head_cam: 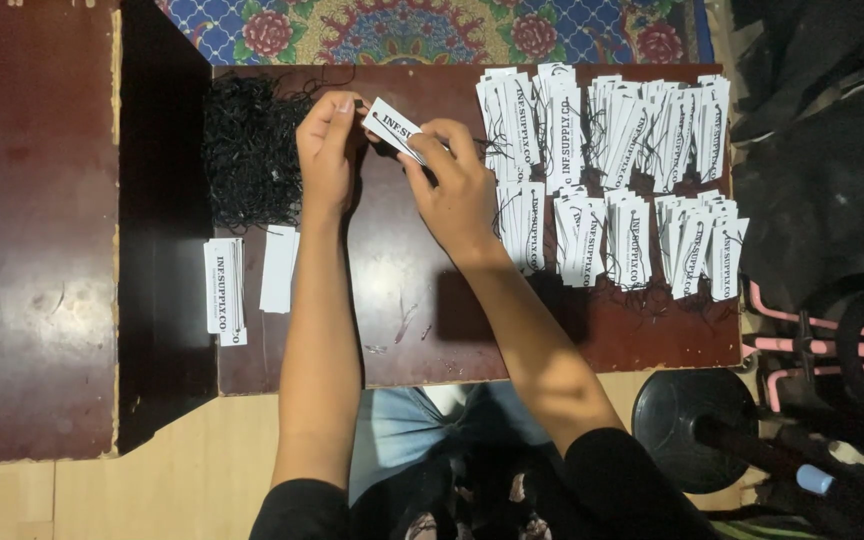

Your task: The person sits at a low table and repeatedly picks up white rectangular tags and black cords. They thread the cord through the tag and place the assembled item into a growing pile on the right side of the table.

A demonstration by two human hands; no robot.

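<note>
My left hand (327,150) and right hand (457,185) share a narrow fingertip grip on the small white card tag (392,127), light, stiff yet bendable, best pinched by its edges near the hole.

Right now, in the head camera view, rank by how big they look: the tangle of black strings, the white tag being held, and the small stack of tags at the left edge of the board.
1. tangle of black strings, clearly largest.
2. small stack of tags.
3. white tag, partly hidden between the left hand and the right hand, so this last ranking is unsure.
</note>
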